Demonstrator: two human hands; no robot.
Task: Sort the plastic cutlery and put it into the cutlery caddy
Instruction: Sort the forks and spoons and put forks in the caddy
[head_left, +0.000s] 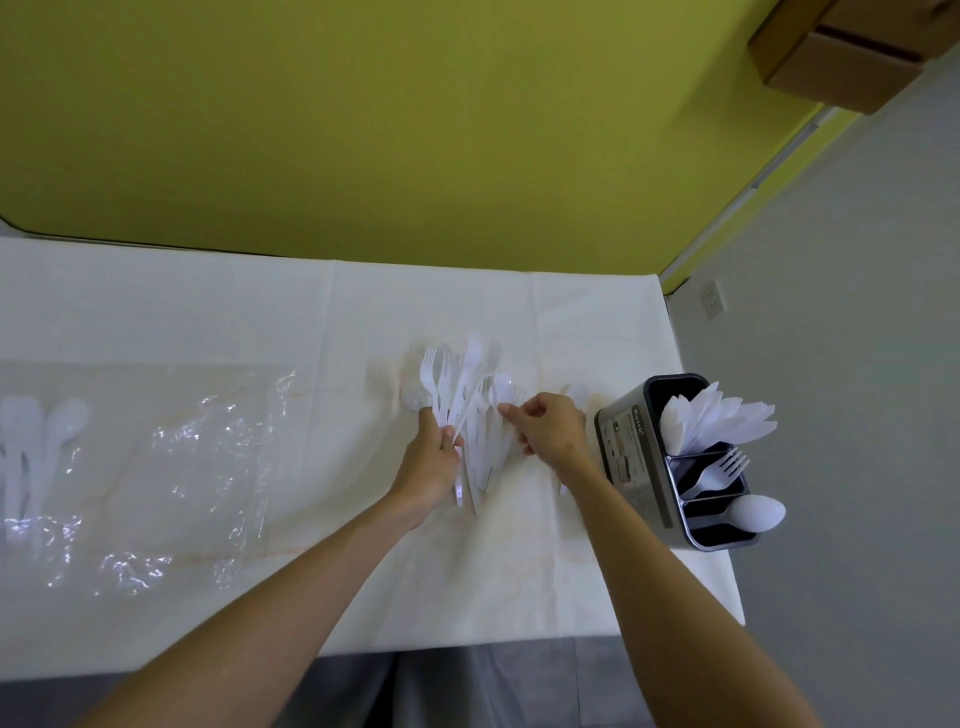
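Observation:
A loose pile of white plastic cutlery (470, 384), mostly forks with a spoon or two, lies in the middle of the table. My left hand (434, 457) grips a bunch of forks by their handles, tines pointing away. My right hand (550, 423) pinches a piece at the pile's right side; which piece I cannot tell. The grey cutlery caddy (631, 457) stands at the table's right edge. It holds white napkins (711, 415) in the far compartment, a fork (719, 467) in the middle one and a spoon (758, 512) in the near one.
A clear plastic bag (171, 467) lies flat on the left of the white tablecloth (467, 571), with several white spoons (36, 436) at its far left. A yellow wall stands behind the table. Grey floor lies to the right, close past the caddy.

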